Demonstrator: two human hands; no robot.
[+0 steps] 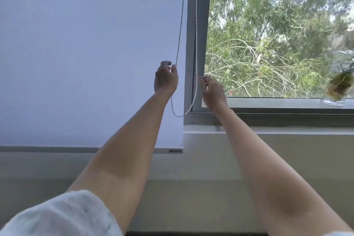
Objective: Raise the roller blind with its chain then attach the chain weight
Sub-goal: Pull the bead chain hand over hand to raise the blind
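Observation:
A white roller blind point(86, 53) covers the left half of the window, and its bottom bar point(47, 149) hangs below the sill. A beaded chain point(196, 34) hangs as a loop along the blind's right edge and bottoms out near the sill. My left hand point(165, 78) pinches the loop's left strand between thumb and fingers. My right hand point(211, 92) is beside the right strand with fingers spread, its fingertips close to the chain; I cannot tell whether they touch. A small metal piece point(217, 126) lies on the sill, too small to identify.
A grey window frame post point(203, 25) stands just right of the chain. A glass vase point(337, 90) with dried stems stands on the inner sill at far right. Trees fill the uncovered pane. A plain wall runs below the white sill point(268, 130).

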